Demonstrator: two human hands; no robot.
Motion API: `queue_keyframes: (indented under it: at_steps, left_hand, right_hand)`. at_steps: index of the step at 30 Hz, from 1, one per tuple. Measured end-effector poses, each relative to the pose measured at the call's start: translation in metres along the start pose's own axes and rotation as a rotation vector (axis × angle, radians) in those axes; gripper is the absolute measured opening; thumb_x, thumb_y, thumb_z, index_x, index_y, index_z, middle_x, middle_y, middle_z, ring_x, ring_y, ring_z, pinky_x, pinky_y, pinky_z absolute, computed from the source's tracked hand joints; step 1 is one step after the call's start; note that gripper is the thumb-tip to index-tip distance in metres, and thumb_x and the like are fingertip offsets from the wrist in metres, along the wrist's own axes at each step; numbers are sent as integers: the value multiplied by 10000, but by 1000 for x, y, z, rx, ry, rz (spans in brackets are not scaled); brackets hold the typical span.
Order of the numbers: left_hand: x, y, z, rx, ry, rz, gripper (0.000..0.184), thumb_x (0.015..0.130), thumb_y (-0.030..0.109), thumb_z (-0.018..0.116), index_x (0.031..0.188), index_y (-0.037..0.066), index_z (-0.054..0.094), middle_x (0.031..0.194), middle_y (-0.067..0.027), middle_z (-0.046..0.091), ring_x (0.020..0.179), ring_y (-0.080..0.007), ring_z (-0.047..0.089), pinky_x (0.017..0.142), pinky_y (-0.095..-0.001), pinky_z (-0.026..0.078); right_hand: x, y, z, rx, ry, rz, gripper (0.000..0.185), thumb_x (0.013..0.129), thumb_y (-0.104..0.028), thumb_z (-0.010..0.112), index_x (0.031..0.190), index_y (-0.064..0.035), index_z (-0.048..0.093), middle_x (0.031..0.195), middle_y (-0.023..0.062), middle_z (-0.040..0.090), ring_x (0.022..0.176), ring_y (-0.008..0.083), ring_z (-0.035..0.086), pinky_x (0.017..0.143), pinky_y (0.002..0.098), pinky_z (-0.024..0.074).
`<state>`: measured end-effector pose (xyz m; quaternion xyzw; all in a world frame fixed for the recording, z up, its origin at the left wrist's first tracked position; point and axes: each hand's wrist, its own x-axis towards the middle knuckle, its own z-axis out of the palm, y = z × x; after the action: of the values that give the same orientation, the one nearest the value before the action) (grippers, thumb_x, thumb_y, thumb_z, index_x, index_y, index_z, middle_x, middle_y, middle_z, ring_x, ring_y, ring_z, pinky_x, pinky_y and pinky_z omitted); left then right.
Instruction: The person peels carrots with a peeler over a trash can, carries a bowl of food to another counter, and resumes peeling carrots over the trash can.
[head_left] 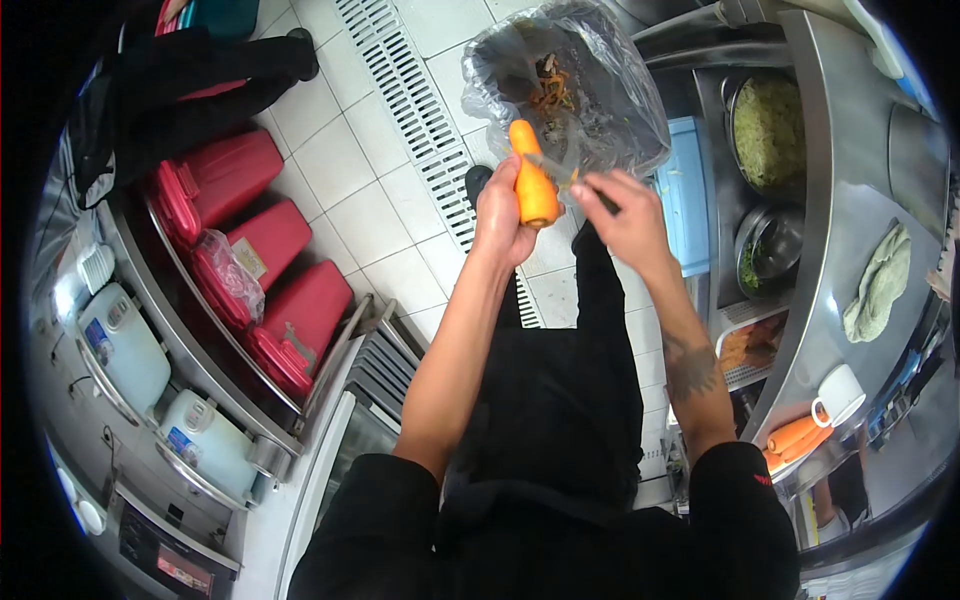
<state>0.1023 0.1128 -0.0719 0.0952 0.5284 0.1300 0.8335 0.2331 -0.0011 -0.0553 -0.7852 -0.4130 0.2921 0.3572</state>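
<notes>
My left hand point(503, 218) is closed around the thick end of an orange carrot point(537, 190), whose narrow end points away from me. In my right hand point(630, 215) is a dark-handled bladed tool point(605, 200); whether it is a peeler or a small knife I cannot tell. Its thin metal blade lies across or just above the carrot's middle. Below and beyond both hands stands a bin lined with a clear plastic bag point(630, 110), holding orange and dark peelings point(553, 88).
On the right, a steel counter point(830, 215) holds a green cloth point(880, 285), a white mug point(840, 393) and several carrots point(797, 437). Under it are a pot of shredded pale vegetable point(767, 135) and a steel bowl point(778, 240). Red bins point(310, 315) line the left; another person's dark-clothed legs point(250, 90) show upper left.
</notes>
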Motion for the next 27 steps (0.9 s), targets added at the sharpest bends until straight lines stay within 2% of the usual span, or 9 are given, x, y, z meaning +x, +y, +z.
queue_keyframes:
  at_steps: [3,10,13,16,18,24,25,26,27]
  left_hand:
    - [4,2,6,-96,-6,19,340,1017,345,415,1131,33,488,935,-101,564,823,-231,587,706,-429,519]
    - [2,2,15,-72,-51,49,343,1034,337,375,1112,26,495,922,-93,558,800,-208,592,676,-399,532]
    - [-6,2,19,-8,-31,29,350,1035,338,370,1126,22,491,912,-91,553,780,-198,590,650,-388,537]
    - [-17,-1,14,88,-24,-32,362,1025,347,393,1130,16,494,907,-88,560,773,-194,591,645,-384,543]
    - [-22,-10,5,155,-30,-69,369,1016,354,415,1126,11,498,903,-85,568,773,-194,592,654,-386,547]
    - [-25,-21,4,83,-121,-63,366,1017,342,394,1139,17,510,938,-109,605,793,-200,603,630,-376,544]
    - [-19,-19,2,22,-120,-64,360,1019,306,364,1152,3,509,957,-129,621,806,-215,609,651,-386,547]
    - [-13,-17,-2,16,-111,-63,360,1019,306,364,1152,3,509,957,-129,621,806,-215,609,651,-386,547]
    - [-8,-15,-3,46,-61,-31,360,1020,294,354,1153,-3,508,951,-134,622,808,-220,610,666,-389,546]
  right_hand:
    - [-17,-30,-14,23,-27,-64,213,856,-172,704,942,22,680,792,129,620,676,281,620,617,325,486]
    - [-11,-26,-21,78,-82,-72,219,855,-168,706,936,33,674,767,130,619,663,266,615,610,328,480]
    - [0,-15,-13,156,-101,-27,285,853,-258,716,909,20,693,775,144,644,680,319,634,612,356,488]
    - [17,15,7,303,-150,40,304,863,-286,705,915,14,700,788,153,661,697,288,651,648,350,488]
    - [28,41,26,352,-113,83,291,907,-262,662,918,25,703,658,58,605,628,121,561,587,301,444]
    - [50,80,43,265,-185,475,300,923,-292,632,920,-5,717,572,-22,486,582,80,469,585,277,429]
    - [48,72,36,207,-138,436,385,873,-375,676,848,8,697,686,157,630,635,195,633,590,357,453]
    - [39,62,32,208,-149,436,385,873,-375,676,848,8,697,686,157,630,635,195,633,590,357,453]
    - [29,49,27,174,-17,244,369,868,-361,682,855,8,694,714,146,633,627,236,633,590,367,463]
